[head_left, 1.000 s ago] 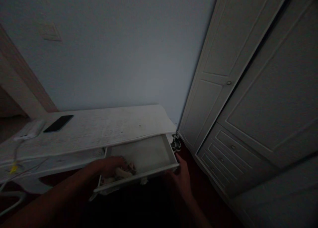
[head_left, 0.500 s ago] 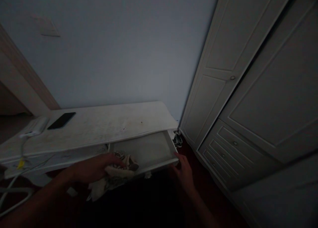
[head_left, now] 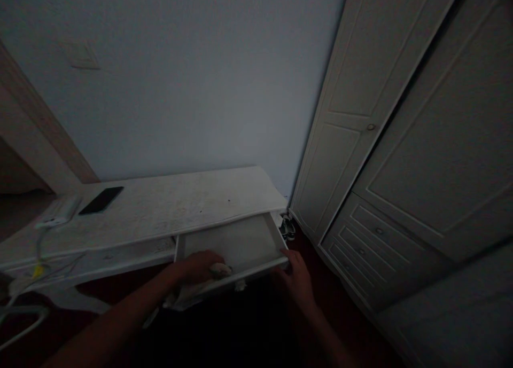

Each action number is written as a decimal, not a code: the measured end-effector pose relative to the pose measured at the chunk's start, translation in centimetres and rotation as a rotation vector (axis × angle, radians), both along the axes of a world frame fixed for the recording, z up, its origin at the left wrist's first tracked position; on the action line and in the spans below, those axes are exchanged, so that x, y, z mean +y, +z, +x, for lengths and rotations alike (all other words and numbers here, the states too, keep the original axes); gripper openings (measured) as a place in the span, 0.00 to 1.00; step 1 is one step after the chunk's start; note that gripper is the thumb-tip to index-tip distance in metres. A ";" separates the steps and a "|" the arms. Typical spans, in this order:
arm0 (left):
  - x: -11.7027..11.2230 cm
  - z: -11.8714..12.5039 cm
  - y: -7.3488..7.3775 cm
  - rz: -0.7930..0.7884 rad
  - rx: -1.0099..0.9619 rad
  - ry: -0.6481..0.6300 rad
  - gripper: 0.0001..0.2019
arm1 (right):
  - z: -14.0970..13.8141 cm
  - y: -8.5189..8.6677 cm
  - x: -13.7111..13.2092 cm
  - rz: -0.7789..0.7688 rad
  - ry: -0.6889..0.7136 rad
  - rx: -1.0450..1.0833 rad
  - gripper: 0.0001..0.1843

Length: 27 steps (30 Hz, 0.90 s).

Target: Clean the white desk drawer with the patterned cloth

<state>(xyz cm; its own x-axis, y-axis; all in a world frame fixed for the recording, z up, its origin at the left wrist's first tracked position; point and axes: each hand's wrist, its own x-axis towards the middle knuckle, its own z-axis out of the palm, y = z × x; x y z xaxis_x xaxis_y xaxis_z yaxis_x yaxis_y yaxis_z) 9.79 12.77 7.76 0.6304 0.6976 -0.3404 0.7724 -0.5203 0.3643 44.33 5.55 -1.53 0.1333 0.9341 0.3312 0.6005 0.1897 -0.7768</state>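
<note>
A pulled-out white drawer [head_left: 248,245] sticks out from the front of a white desk [head_left: 192,197]. Inside its front left part, my left hand [head_left: 200,266] is closed on a crumpled cloth [head_left: 221,269]; most of the cloth is hidden under the hand, and some hangs over the drawer's front edge. My right hand [head_left: 295,274] grips the drawer's front right corner, fingers over the rim and thumb below. A small knob [head_left: 239,286] shows on the drawer front.
On the desk's left lie a dark phone [head_left: 101,200] and a white box-like device [head_left: 59,210] with a cable. A white wardrobe [head_left: 360,143] with drawers stands close on the right. Dark shoes [head_left: 287,228] are on the red floor beyond the desk's right end.
My left hand has moved right and further into the drawer with the cloth, which is now mostly covered. My right hand has stayed at the drawer's corner.
</note>
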 end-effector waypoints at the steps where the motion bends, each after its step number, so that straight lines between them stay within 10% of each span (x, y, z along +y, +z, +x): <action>1: 0.4 0.6 -0.3 0.008 -0.001 -0.030 0.17 | 0.1 -0.1 0.1 0.007 0.002 -0.008 0.22; 15: 4.3 17.6 -4.3 0.206 -0.159 -0.090 0.20 | -0.1 -0.2 0.0 0.009 -0.041 -0.059 0.22; 20: 5.1 17.9 -4.0 0.293 -0.123 0.002 0.14 | -0.2 0.1 -0.1 -0.003 -0.045 -0.062 0.25; 27: 8.4 16.6 -3.5 0.377 -0.002 0.515 0.19 | -0.1 0.1 -0.1 -0.053 -0.029 -0.052 0.24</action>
